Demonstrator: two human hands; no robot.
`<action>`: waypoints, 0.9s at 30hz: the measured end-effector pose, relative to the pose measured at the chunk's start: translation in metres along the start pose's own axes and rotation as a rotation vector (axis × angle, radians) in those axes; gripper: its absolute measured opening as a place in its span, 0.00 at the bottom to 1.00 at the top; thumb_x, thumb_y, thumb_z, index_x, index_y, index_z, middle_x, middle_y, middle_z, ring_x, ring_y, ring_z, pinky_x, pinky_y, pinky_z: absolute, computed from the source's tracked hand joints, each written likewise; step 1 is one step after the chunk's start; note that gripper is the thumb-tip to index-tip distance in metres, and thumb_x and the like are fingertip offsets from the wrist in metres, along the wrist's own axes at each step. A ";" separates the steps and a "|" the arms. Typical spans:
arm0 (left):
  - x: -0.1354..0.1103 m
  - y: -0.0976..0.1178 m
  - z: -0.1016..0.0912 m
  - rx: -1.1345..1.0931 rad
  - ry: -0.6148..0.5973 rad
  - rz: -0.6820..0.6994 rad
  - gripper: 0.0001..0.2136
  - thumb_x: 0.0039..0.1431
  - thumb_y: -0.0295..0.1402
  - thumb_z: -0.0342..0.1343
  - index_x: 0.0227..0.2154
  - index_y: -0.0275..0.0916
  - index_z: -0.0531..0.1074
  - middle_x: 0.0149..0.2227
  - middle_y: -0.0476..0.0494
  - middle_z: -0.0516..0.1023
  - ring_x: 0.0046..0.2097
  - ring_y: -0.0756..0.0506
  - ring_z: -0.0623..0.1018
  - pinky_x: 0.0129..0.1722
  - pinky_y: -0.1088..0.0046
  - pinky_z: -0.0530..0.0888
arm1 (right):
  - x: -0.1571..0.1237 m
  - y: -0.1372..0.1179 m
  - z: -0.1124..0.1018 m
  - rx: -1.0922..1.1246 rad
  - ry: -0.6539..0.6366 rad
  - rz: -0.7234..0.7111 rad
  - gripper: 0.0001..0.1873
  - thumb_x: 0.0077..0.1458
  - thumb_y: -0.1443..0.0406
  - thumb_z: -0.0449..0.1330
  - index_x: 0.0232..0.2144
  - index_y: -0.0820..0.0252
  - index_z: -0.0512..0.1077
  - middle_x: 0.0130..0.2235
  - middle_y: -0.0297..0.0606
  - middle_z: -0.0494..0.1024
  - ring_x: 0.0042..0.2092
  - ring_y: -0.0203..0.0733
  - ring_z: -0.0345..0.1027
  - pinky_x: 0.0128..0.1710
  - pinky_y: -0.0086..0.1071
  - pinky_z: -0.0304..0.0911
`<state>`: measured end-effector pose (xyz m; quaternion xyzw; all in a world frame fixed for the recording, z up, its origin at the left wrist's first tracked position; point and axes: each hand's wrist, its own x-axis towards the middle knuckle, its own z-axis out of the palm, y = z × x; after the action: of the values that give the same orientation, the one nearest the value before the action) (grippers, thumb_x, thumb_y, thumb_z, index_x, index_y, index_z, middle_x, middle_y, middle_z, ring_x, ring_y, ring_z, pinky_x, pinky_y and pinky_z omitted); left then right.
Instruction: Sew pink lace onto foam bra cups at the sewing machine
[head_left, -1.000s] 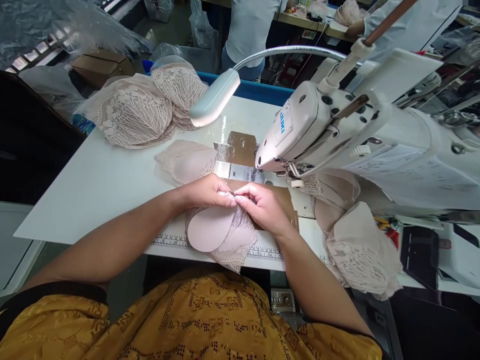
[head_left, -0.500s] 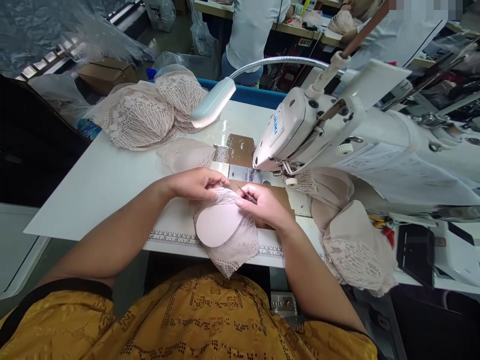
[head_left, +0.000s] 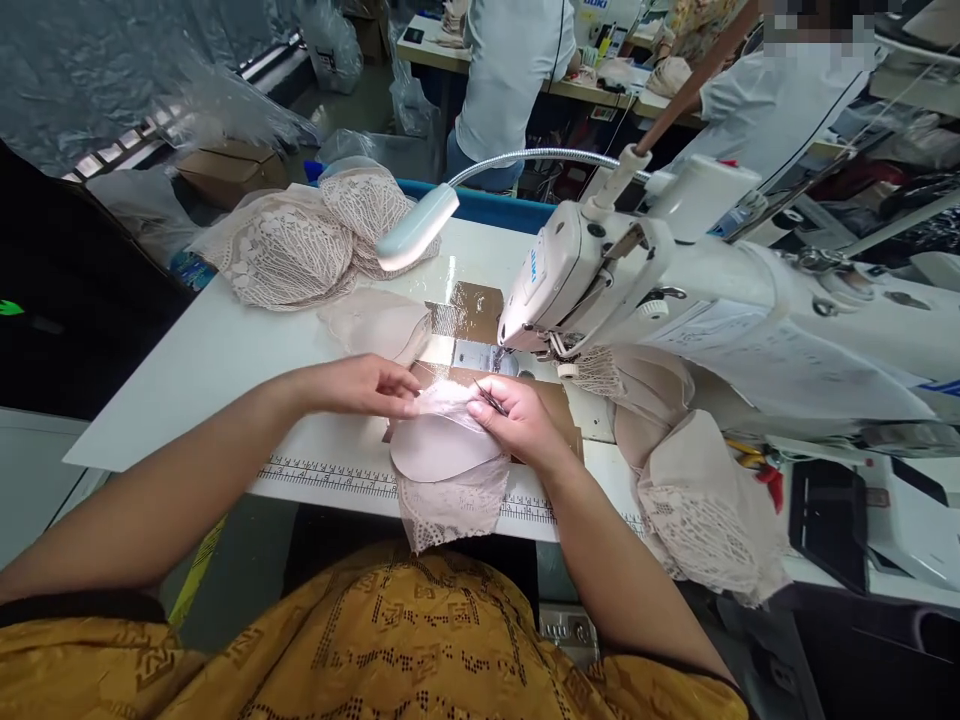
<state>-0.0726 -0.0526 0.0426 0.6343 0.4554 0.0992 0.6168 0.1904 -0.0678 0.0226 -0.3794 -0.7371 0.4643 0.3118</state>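
Note:
A pale pink lace bra cup [head_left: 439, 450] with a smooth lining lies between my hands, its lace edge hanging over the table's front. My left hand [head_left: 364, 385] has thumb and fingers brought together at the cup's upper left edge. On the upper right edge, my right hand [head_left: 521, 420] grips the lace between thumb and fingers. That hand also holds a slim dark metal tool [head_left: 491, 398], its tip pointing up and left; whether it is snips or tweezers is unclear. Just beyond the hands is the sewing machine's needle plate [head_left: 474, 356].
The white sewing machine [head_left: 551, 275] stands at the right, with a lamp [head_left: 418, 230] reaching over the table. Lace cups [head_left: 292, 250] are piled at back left, and more cups [head_left: 694, 490] lie at right. A sheer piece [head_left: 379, 322] rests behind my left hand. Two people work beyond.
My left hand has shifted left and slightly down, with its fingers straighter. The cup has turned so that its lace point hangs further left. My right hand still holds the tool and lace.

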 end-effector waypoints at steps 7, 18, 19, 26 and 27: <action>0.021 0.001 0.048 -0.559 0.073 0.022 0.14 0.48 0.38 0.68 0.32 0.33 0.75 0.30 0.46 0.77 0.30 0.51 0.74 0.30 0.77 0.69 | -0.003 0.002 0.001 0.061 -0.196 0.083 0.10 0.56 0.58 0.60 0.33 0.59 0.70 0.29 0.32 0.69 0.30 0.35 0.62 0.30 0.29 0.58; 0.026 -0.003 0.055 -0.390 0.126 0.152 0.13 0.52 0.40 0.65 0.31 0.33 0.77 0.32 0.45 0.79 0.35 0.49 0.76 0.35 0.74 0.71 | -0.002 0.000 -0.006 -0.012 -0.043 0.011 0.12 0.58 0.60 0.59 0.43 0.57 0.74 0.42 0.39 0.79 0.42 0.42 0.72 0.43 0.36 0.66; 0.027 -0.003 0.055 -0.396 0.129 0.144 0.13 0.52 0.40 0.65 0.31 0.33 0.77 0.31 0.45 0.78 0.34 0.49 0.76 0.35 0.74 0.71 | -0.002 0.000 -0.005 -0.007 -0.055 0.023 0.12 0.57 0.60 0.59 0.42 0.58 0.74 0.40 0.38 0.78 0.39 0.41 0.71 0.41 0.35 0.66; 0.027 -0.005 0.056 -0.440 0.122 0.153 0.13 0.51 0.39 0.66 0.29 0.33 0.75 0.29 0.46 0.76 0.33 0.49 0.75 0.34 0.75 0.70 | -0.002 0.004 -0.001 0.012 -0.059 0.036 0.10 0.55 0.60 0.62 0.38 0.58 0.74 0.36 0.36 0.76 0.36 0.38 0.69 0.34 0.32 0.65; 0.026 -0.004 0.056 -0.444 0.117 0.152 0.13 0.51 0.39 0.66 0.29 0.33 0.75 0.29 0.46 0.76 0.33 0.49 0.75 0.34 0.75 0.70 | -0.002 0.004 -0.001 0.009 -0.060 0.028 0.10 0.55 0.60 0.62 0.38 0.58 0.74 0.36 0.36 0.76 0.36 0.39 0.70 0.34 0.32 0.65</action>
<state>-0.0207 -0.0738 0.0152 0.5088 0.4086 0.2795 0.7043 0.1932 -0.0683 0.0186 -0.3742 -0.7386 0.4831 0.2848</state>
